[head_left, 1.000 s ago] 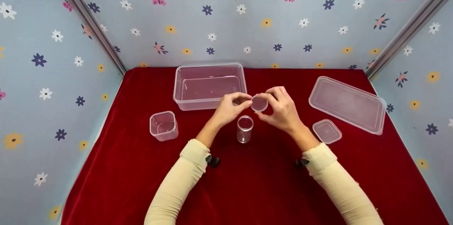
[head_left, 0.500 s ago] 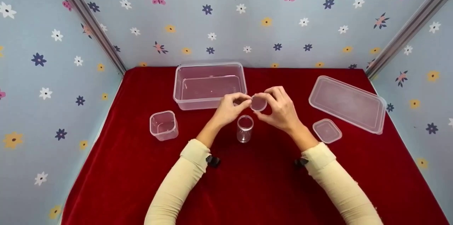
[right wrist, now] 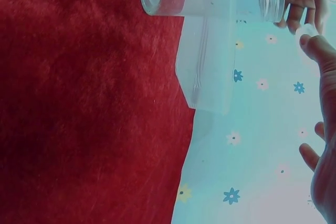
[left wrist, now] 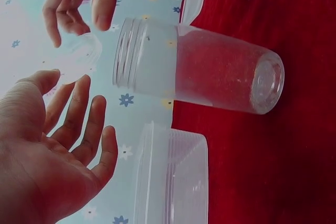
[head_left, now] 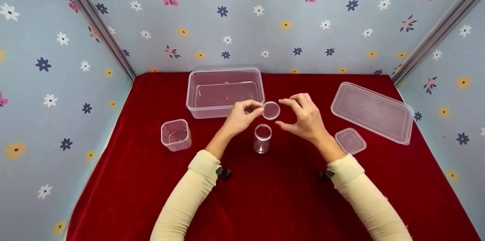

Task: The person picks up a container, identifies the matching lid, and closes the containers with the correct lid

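Note:
My left hand (head_left: pixel 242 116) pinches a round clear lid (head_left: pixel 271 111) at its left edge between thumb and fingertips. The other fingers are spread loosely in the left wrist view. Just right of the lid, my right hand (head_left: pixel 304 118) has its thumb and fingers parted, with a gap between them and the lid. A clear screw-top jar (head_left: pixel 262 144) stands upright and uncapped on the red cloth, below and between the hands. Its threaded neck (left wrist: pixel 131 51) shows in the left wrist view.
A large clear rectangular container (head_left: pixel 226 112) sits behind the left hand, and a small square one (head_left: pixel 178 144) to its left. On the right lie a large rectangular lid (head_left: pixel 373 112) and a small square lid (head_left: pixel 350 140). Patterned walls enclose the red-covered table (head_left: pixel 288 203).
My right hand has let go of the round lid and drawn slightly right. The left hand has shifted a little left, carrying the lid.

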Motion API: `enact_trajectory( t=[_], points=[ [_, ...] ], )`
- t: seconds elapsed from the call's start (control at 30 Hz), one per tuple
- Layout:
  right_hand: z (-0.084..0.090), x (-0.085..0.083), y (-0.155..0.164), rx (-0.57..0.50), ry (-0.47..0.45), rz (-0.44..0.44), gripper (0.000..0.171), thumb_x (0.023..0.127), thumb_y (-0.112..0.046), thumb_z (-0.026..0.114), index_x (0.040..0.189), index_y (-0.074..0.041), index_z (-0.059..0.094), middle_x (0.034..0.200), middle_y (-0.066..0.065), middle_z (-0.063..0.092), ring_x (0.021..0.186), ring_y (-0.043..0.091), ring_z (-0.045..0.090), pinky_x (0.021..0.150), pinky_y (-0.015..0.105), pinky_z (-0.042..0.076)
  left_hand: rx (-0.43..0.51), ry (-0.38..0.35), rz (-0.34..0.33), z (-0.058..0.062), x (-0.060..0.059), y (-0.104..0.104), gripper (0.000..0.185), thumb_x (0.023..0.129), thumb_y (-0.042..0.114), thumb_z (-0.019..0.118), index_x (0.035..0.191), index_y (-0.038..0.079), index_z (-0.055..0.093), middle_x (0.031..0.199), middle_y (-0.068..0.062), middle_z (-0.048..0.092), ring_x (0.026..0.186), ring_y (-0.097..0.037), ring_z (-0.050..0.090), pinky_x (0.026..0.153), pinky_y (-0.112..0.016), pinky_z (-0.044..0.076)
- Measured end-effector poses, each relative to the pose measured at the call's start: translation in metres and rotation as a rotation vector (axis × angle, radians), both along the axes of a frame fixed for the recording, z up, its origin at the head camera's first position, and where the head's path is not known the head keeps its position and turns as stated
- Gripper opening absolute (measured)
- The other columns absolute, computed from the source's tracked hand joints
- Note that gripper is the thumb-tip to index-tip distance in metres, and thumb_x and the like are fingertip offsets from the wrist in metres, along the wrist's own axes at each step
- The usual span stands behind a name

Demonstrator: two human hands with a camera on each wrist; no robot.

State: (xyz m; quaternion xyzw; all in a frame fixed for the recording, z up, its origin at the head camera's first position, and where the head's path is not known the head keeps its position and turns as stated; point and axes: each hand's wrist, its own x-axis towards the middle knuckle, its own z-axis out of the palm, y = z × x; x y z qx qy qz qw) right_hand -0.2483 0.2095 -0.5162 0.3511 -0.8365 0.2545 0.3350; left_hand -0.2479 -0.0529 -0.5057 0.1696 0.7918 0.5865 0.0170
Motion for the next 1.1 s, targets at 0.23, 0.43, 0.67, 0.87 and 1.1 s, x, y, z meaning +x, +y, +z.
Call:
enact_trajectory(
  t=[0.23, 0.43, 0.67, 0.87, 1.1],
  points=[
    [-0.002, 0.0, 0.007, -0.003, -0.005, -0.005, 0.066, 0.074, -0.027, 0.103, 0.131, -0.008, 0.075, 0.113, 0.019, 0.067, 0.103, 0.037, 0.062, 0.085, 0.049, 0.061, 0.007, 0.014, 0.016, -0.001, 0.001, -0.009, 0.024, 0.105, 0.014, 0.078, 0.121, -0.004, 0.082, 0.113, -0.024, 0.085, 0.087, 0.002, 0.068, 0.093, -0.035, 0.063],
    [-0.002, 0.001, 0.01, -0.07, -0.189, 0.003, 0.063, 0.081, -0.031, 0.098, 0.134, -0.007, 0.074, 0.111, 0.018, 0.071, 0.106, 0.038, 0.063, 0.09, 0.049, 0.059, 0.005, 0.003, 0.034, -0.002, 0.003, -0.012, 0.025, 0.105, 0.017, 0.078, 0.123, -0.002, 0.081, 0.117, -0.022, 0.085, 0.089, 0.002, 0.069, 0.09, -0.024, 0.061],
    [0.003, 0.0, 0.014, -0.305, -0.59, 0.094, 0.057, 0.09, -0.015, 0.094, 0.141, -0.003, 0.072, 0.111, 0.019, 0.082, 0.111, 0.035, 0.076, 0.101, 0.055, 0.059, 0.019, 0.016, 0.035, -0.002, 0.004, -0.014, 0.026, 0.105, 0.016, 0.078, 0.123, -0.002, 0.08, 0.117, -0.023, 0.083, 0.091, 0.004, 0.068, 0.098, -0.038, 0.065],
    [0.007, 0.001, 0.011, -0.363, -0.716, 0.148, 0.042, 0.096, -0.007, 0.088, 0.136, -0.005, 0.077, 0.104, 0.018, 0.085, 0.1, 0.012, 0.079, 0.095, 0.036, 0.062, 0.035, 0.033, 0.024, -0.003, 0.003, -0.013, 0.025, 0.105, 0.015, 0.078, 0.123, -0.001, 0.081, 0.12, -0.022, 0.084, 0.097, -0.005, 0.074, 0.103, -0.052, 0.065],
    [0.007, 0.0, 0.006, -0.375, -0.76, 0.183, 0.035, 0.099, -0.003, 0.083, 0.133, 0.0, 0.077, 0.104, 0.022, 0.084, 0.095, 0.0, 0.076, 0.088, 0.019, 0.06, 0.029, 0.06, -0.008, -0.003, 0.004, -0.011, 0.024, 0.105, 0.015, 0.078, 0.124, -0.001, 0.081, 0.12, -0.022, 0.084, 0.105, -0.017, 0.078, 0.101, -0.039, 0.064]
  ],
)
